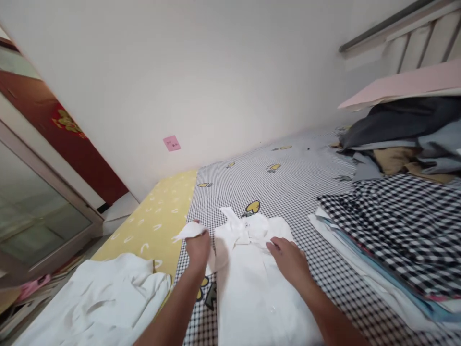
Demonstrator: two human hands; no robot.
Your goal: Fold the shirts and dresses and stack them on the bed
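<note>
A white button-front shirt [254, 293] lies flat on the checked bed sheet [288, 187], its collar end bunched away from me. My left hand [197, 249] pinches a white fabric end [189, 230], which looks like a shirt sleeve, just left of the shirt body. My right hand [288, 262] rests flat on the shirt's upper right part, its fingers near the collar and holding nothing. Another crumpled white garment [97, 300] lies at the lower left, apart from both hands.
A folded stack topped by black-and-white gingham cloth [392, 230] lies to the right, with a heap of dark and grey clothes [399, 129] behind it. A yellow patterned mat [151, 226] adjoins the sheet at left. A wall and glass door stand beyond.
</note>
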